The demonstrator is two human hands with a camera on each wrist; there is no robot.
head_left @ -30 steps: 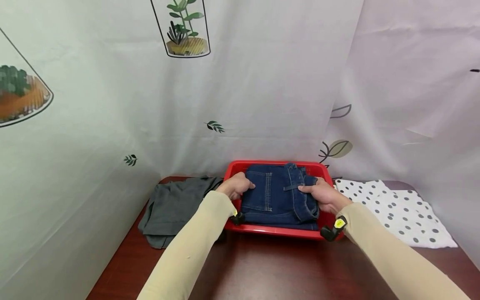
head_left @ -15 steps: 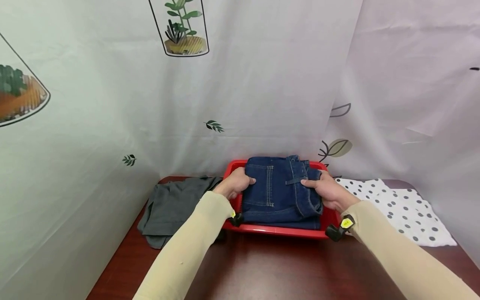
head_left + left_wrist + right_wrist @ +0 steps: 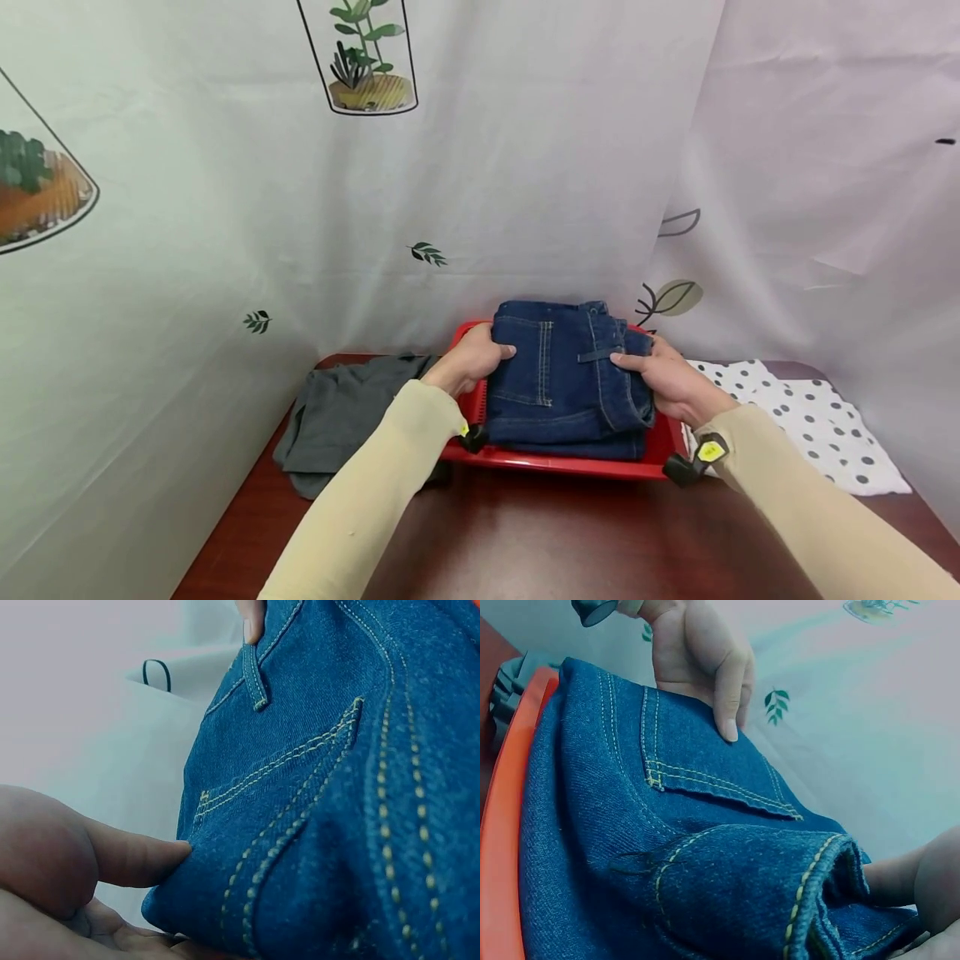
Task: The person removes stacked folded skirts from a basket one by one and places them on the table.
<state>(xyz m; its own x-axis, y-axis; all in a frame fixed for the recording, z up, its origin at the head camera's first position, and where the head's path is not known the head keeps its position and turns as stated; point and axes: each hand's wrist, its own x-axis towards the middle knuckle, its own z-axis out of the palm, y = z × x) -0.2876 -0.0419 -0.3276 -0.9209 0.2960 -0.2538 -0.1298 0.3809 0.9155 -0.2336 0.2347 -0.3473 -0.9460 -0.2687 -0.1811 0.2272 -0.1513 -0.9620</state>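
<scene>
A pair of folded dark blue jeans (image 3: 555,367) lies across the opening of a red basket (image 3: 555,463), its far edge rising above the back rim. At its left side my left hand (image 3: 474,358) pinches the fold; in the left wrist view the thumb (image 3: 142,859) presses on top while the other fingers go underneath. My right hand (image 3: 671,379) grips the waistband end, thumb over the top near a belt loop. That waistband (image 3: 810,900) bulges open in the right wrist view, with part of the right hand hidden behind it.
Dark grey folded clothing (image 3: 345,417) lies left of the basket on the reddish-brown table (image 3: 555,533). To the right is white cloth with dark dots (image 3: 817,425). A pale printed curtain (image 3: 525,167) hangs behind and along the sides.
Both hands have raised the jeans somewhat and shifted them slightly right, so the far edge now stands above the basket's back rim. The grey and dotted clothes stay put.
</scene>
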